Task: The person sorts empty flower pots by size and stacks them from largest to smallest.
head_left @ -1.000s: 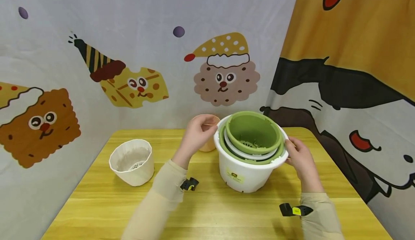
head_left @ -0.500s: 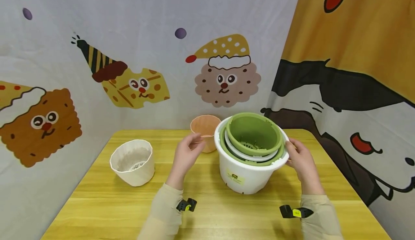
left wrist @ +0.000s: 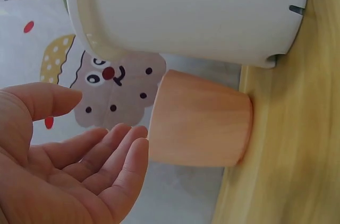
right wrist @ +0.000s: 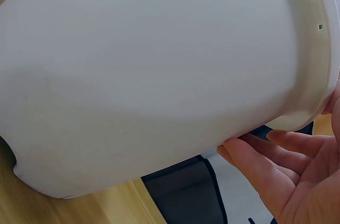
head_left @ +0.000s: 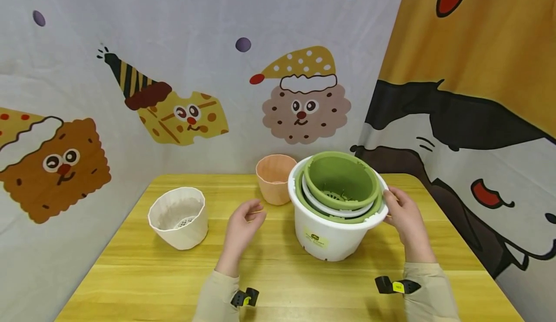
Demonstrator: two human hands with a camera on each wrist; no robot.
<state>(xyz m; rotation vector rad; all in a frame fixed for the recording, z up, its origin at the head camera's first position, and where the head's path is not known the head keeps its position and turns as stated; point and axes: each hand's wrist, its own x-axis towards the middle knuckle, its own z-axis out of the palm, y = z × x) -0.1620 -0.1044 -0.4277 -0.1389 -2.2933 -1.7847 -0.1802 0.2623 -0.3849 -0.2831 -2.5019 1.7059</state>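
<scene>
On the right half of the table stands a large white flower pot with a pale yellow label. Smaller pots are nested in it, and a green pot sits topmost, tilted toward me. My right hand holds the white pot's rim at its right side; in the right wrist view the fingers are under the rim. My left hand is raised in front of a peach flower pot, touching nothing. Its fingers are relaxed and bent, the thumb apart from them.
A cream faceted flower pot with a perforated bottom stands on the left of the wooden table. Behind the table hangs a light cloth with cartoon prints. Another printed cloth borders the right side.
My left hand has moved away from the white pot's left rim, toward me and to the left, uncovering the peach pot. My right hand and the pots have stayed in place.
</scene>
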